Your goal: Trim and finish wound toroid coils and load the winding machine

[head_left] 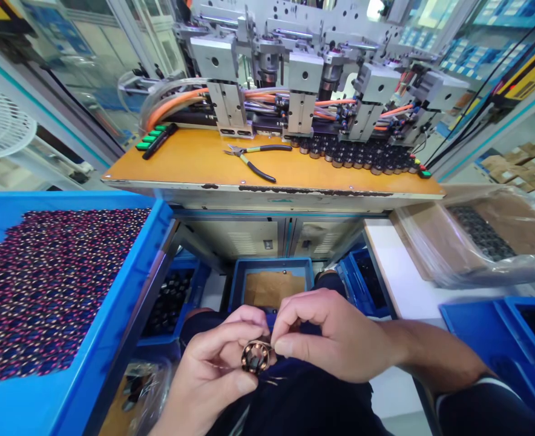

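Note:
My left hand (pixel 210 366) grips a small round motor stator (pixel 255 356) between its thumb and fingers. The stator is a dark ring with copper-coloured windings inside, its open face turned up toward me. Thin wire ends (pixel 270 381) stick out below it. Thumb and forefinger of my right hand (pixel 333 336) are pinched together right at the stator's right edge. What lies in that pinch is too small to make out, possibly a wire end. Both hands are over my lap, in front of the bench.
Cutting pliers (pixel 261 149) lie on the orange bench top (pixel 181 158), beside rows of dark cylindrical parts (pixel 362 155). Machine fixtures rise behind. A blue bin (pixel 161 227) full of wound parts stands left, a plastic-lined carton (pixel 424 242) right, and a blue tray (pixel 239 284) below.

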`<move>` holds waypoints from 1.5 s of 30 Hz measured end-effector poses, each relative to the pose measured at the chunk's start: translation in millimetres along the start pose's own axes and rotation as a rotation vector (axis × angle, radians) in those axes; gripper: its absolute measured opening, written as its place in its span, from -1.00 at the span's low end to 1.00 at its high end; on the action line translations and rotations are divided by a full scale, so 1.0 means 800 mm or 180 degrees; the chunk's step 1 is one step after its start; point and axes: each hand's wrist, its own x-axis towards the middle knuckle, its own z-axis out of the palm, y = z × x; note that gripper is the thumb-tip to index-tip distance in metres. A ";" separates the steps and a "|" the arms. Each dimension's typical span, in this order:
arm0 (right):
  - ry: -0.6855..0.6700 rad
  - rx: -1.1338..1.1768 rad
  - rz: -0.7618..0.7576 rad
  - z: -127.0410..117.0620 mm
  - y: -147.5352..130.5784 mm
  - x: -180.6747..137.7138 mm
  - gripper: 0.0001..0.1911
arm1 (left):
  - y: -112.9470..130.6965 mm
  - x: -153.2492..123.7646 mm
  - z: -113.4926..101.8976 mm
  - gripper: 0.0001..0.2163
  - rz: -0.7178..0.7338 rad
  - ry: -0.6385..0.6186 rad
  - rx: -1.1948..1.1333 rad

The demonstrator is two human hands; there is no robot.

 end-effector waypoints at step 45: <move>0.1413 -0.1672 -0.2207 0.026 0.040 -0.007 -0.85 | 0.011 0.006 0.022 -0.56 0.0217 0.0405 0.0604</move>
